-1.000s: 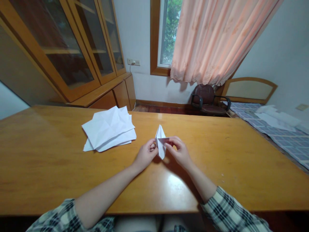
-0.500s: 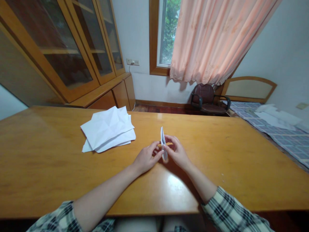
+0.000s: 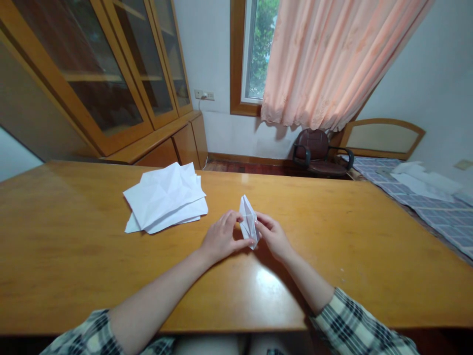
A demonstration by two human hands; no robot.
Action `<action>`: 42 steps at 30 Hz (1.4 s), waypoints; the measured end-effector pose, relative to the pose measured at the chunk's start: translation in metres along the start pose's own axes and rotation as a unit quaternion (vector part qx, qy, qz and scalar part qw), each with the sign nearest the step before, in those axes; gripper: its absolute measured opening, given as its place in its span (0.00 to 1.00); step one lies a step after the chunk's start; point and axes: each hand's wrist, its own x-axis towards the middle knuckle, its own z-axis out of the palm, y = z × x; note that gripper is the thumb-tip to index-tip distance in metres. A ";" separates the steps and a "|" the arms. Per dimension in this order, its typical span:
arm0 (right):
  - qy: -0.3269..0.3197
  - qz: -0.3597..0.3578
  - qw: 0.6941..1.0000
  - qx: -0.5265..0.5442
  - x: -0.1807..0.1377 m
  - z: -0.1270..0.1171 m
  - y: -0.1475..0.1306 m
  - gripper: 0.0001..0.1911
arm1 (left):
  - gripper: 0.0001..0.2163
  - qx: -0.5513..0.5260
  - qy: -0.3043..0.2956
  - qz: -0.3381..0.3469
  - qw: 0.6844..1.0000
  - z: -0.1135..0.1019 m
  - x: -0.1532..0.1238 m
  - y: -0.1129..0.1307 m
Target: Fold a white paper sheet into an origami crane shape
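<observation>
A small white folded paper (image 3: 247,221), long and pointed at both ends, stands just above the table between my two hands. My left hand (image 3: 223,235) grips its left side, thumb at the lower end and fingertips on the upper left edge. On the other side, my right hand (image 3: 272,235) pinches the paper's right edge between thumb and fingers. The folds are spread somewhat, so an inner crease shows along the middle. Part of the right edge is hidden behind my right fingers.
A stack of creased white paper sheets (image 3: 166,197) lies to the left on the wooden table (image 3: 92,266). Beyond the table are a glass-door cabinet (image 3: 148,133), a brown armchair (image 3: 314,148) and a bed (image 3: 417,187) on the right.
The folded paper was nearly edge-on and narrow; now it is turned and spread wider, with its face showing. My left fingers have moved apart around its left side.
</observation>
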 end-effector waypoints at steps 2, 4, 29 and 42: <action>-0.001 0.016 1.000 0.006 0.000 0.000 0.000 0.17 | 0.23 0.022 0.015 0.013 1.000 -0.001 0.000 0.000; -0.006 0.022 1.000 0.013 0.001 0.000 0.001 0.17 | 0.22 0.041 0.039 0.031 0.998 -0.002 0.001 -0.001; 0.018 -0.023 0.990 -0.139 -0.001 0.002 0.011 0.07 | 0.08 -0.111 0.051 -0.037 0.992 -0.002 0.004 0.003; 0.032 -0.047 0.990 -0.128 0.001 -0.001 0.011 0.07 | 0.15 -0.413 -0.009 -0.132 0.901 0.020 0.003 -0.004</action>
